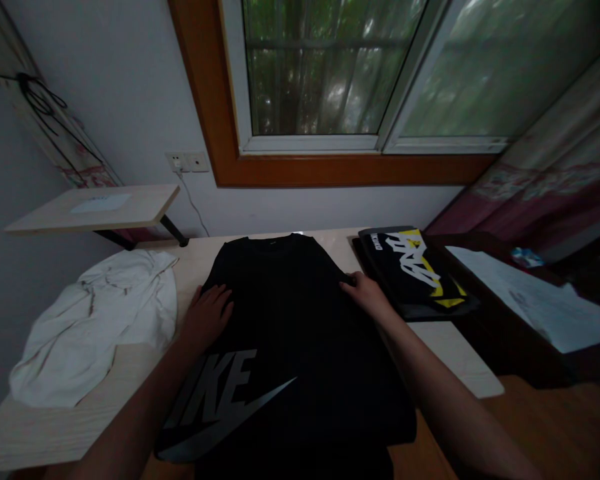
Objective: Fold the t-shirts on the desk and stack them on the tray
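A black T-shirt (pixel 300 320) with a grey NIKE print and swoosh lies spread in front of me, its neckline toward the window and its lower part over the table's near edge. My left hand (pixel 211 312) rests on its left side below the shoulder, fingers stretched out flat. At the right edge, near the sleeve, my right hand (pixel 364 293) pinches the fabric between thumb and fingers. To the right of that hand sits a pile of folded dark clothes (pixel 410 270), the top one with white and yellow print.
A crumpled white garment (pixel 105 320) lies on the left of the pale wooden table (pixel 35 433). Behind it stands a small raised shelf (pixel 150 203). A dark surface with a pale sheet (pixel 530 293) is at the right. The window (pixel 330 80) and a plugged-in socket (pixel 186 162) are beyond.
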Tool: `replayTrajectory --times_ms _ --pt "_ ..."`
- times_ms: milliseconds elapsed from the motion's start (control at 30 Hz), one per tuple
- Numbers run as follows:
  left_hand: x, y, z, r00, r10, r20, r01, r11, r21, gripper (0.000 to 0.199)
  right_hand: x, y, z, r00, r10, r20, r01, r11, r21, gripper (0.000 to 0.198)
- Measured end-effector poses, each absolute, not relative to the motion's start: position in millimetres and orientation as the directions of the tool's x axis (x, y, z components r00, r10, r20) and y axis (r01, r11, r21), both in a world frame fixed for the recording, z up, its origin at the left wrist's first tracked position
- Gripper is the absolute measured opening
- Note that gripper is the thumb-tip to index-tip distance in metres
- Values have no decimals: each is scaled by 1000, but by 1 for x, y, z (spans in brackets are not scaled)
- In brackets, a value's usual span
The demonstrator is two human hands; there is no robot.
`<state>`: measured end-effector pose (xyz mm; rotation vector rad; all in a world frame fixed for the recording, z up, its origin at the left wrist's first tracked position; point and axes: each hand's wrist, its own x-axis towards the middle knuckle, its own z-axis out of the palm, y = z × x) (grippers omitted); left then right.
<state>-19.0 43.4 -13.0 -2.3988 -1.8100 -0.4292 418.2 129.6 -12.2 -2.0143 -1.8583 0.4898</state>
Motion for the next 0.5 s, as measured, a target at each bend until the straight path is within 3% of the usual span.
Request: replayTrajectory --times_ms 167,300,400,500 --pt "7 70 7 242 924 297 896 -330 298 32 406 133 2 46 999 5 762 -32 -647 25" --pt "49 101 17 198 961 195 731 -277 624 31 378 124 16 -46 992 115 673 116 -731 16" --pt "85 130 15 152 987 51 499 -121 858 40 354 116 24 -95 985 145 647 172 -743 15" --pt "115 156 10 121 983 -136 206 110 972 61 330 108 27 -166 976 140 604 212 -769 18"
